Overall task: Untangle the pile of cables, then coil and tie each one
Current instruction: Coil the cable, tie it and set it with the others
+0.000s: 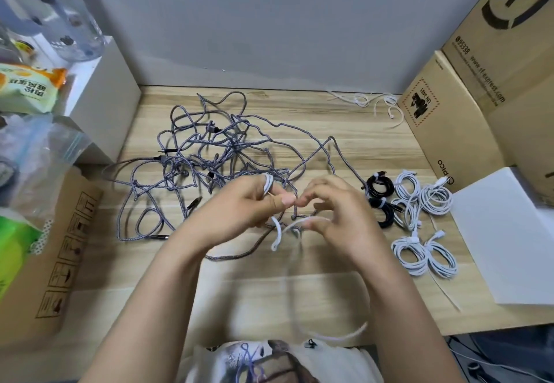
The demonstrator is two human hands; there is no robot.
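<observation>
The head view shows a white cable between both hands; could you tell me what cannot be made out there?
- White cable: its lower run is motion-blurred, so its ends cannot be traced.
- Left hand and right hand: curled fingers hide exactly where the cable is pinched.
- Grey braided tangle: overlapping strands make the cable count unreadable.
- Coiled black cables: the right hand partly covers the nearer one.
</observation>
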